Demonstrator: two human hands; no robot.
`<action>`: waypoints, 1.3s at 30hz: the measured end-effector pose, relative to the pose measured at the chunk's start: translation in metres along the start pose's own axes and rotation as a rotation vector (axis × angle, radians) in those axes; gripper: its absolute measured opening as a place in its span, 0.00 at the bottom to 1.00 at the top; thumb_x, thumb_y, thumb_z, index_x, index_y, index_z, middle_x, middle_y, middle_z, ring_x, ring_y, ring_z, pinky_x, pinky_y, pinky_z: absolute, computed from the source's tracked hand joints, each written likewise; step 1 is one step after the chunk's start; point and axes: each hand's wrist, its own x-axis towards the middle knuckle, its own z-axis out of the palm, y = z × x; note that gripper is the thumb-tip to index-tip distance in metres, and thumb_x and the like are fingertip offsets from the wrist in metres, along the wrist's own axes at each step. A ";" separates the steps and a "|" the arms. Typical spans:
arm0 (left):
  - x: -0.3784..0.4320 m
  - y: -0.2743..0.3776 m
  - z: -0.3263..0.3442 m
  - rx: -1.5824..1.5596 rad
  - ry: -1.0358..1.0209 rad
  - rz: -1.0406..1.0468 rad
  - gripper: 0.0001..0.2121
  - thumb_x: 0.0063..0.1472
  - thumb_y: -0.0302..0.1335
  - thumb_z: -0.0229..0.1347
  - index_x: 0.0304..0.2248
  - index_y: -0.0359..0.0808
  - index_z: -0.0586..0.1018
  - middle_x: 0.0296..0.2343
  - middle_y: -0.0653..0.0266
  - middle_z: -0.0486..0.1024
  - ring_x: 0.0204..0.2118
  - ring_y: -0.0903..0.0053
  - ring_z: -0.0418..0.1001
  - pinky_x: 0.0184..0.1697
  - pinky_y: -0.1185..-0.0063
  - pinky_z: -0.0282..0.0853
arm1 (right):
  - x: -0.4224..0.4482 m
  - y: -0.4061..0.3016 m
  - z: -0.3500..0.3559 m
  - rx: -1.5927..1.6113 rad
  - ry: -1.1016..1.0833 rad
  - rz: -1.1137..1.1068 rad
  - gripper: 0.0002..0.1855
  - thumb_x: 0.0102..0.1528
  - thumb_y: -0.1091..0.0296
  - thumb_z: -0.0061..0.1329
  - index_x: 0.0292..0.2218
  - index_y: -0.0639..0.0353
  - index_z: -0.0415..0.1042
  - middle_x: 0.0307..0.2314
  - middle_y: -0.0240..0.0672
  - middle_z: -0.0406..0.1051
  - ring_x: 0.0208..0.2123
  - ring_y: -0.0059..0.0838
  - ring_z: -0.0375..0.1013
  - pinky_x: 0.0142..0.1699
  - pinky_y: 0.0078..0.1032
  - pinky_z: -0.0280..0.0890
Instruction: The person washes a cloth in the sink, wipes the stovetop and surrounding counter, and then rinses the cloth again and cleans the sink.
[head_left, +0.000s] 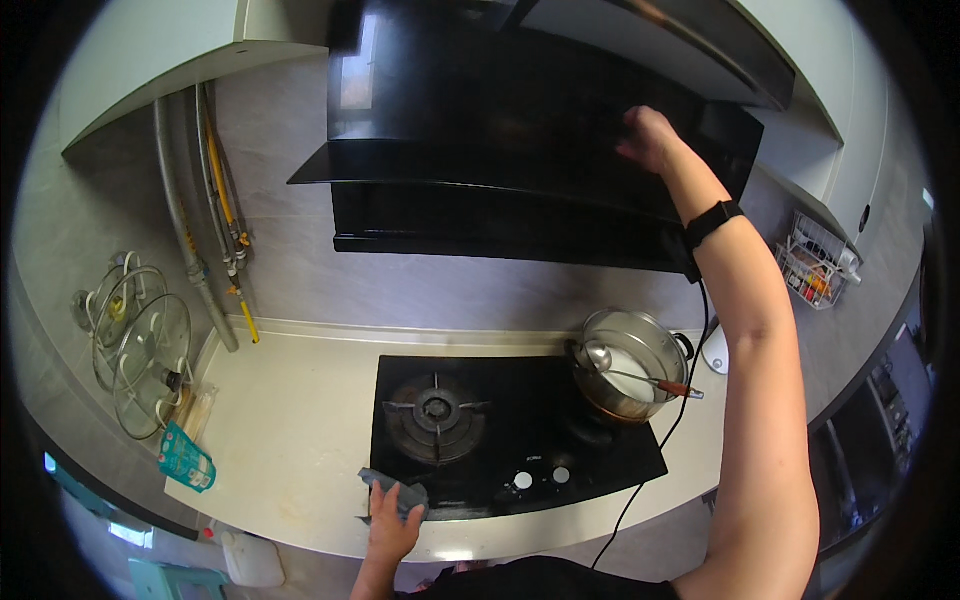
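My left hand presses a grey cloth at the front left corner of the black glass gas stove, its fingers over the cloth. High on the right, my right hand is raised in front of the black range hood. Its fingers are curled and blurred; whether they touch the hood cannot be told. The left burner is bare. On the stove's right side stands a metal pot with a whitish content and a ladle resting across it. Two stove knobs sit at the front.
Glass pot lids hang on the left wall above a teal pouch on the counter. Pipes run down the back wall. A black cable hangs past the pot and over the counter edge. A wire basket is at right.
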 end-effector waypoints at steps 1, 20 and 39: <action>0.000 -0.002 0.003 0.017 -0.008 0.010 0.36 0.65 0.36 0.71 0.66 0.26 0.73 0.71 0.18 0.55 0.74 0.29 0.57 0.76 0.53 0.59 | -0.010 -0.005 -0.002 -0.107 0.016 -0.029 0.30 0.72 0.56 0.48 0.69 0.59 0.65 0.61 0.44 0.69 0.57 0.46 0.72 0.60 0.47 0.75; -0.027 -0.047 -0.028 0.135 0.105 -0.163 0.34 0.69 0.34 0.69 0.68 0.29 0.72 0.70 0.24 0.61 0.73 0.33 0.63 0.73 0.56 0.66 | -0.563 0.460 0.215 -0.793 -1.085 -0.403 0.37 0.65 0.60 0.61 0.71 0.50 0.66 0.64 0.53 0.70 0.60 0.59 0.76 0.62 0.50 0.75; 0.001 -0.048 -0.026 0.275 0.078 -0.217 0.34 0.69 0.33 0.69 0.69 0.31 0.71 0.71 0.27 0.58 0.72 0.34 0.64 0.71 0.57 0.69 | -0.342 0.503 0.091 -0.554 -0.532 -0.253 0.24 0.59 0.75 0.60 0.57 0.54 0.80 0.53 0.47 0.77 0.54 0.53 0.80 0.60 0.42 0.75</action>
